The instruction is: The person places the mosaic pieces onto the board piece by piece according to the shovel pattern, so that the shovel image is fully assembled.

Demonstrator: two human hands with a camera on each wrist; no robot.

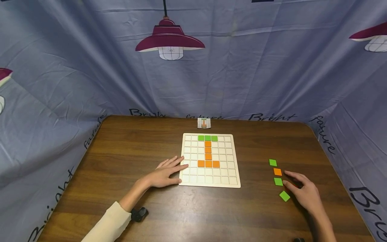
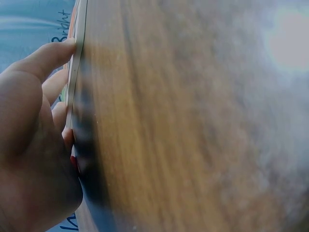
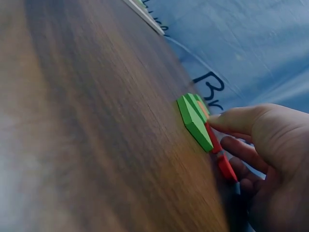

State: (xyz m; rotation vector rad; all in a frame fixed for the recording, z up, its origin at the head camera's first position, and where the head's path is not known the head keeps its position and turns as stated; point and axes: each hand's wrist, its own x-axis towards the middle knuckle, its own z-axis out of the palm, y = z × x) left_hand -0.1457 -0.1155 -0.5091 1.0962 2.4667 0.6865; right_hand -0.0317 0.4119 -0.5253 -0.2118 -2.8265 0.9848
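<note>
A cream grid board (image 1: 225,173) lies flat on the table. Three green tiles (image 1: 207,138) line its top row; an orange column (image 1: 208,150) runs down from the middle one to a row of three orange tiles. My left hand (image 1: 163,174) rests on the board's left edge with spread fingers. At the right, my right hand (image 1: 306,193) hovers by loose tiles, fingers loosely bent and apart. Its thumb tip is close to a green tile (image 1: 278,182); contact is unclear. Beside its index finger lies an orange tile (image 1: 277,172). Red tiles (image 3: 227,169) show under this hand.
Another green tile (image 1: 273,162) lies farther back, and a tilted green one (image 1: 284,196) lies nearer. A small picture card (image 1: 204,123) sits behind the board. A blue-grey curtain (image 1: 211,84) surrounds the brown table (image 1: 136,141).
</note>
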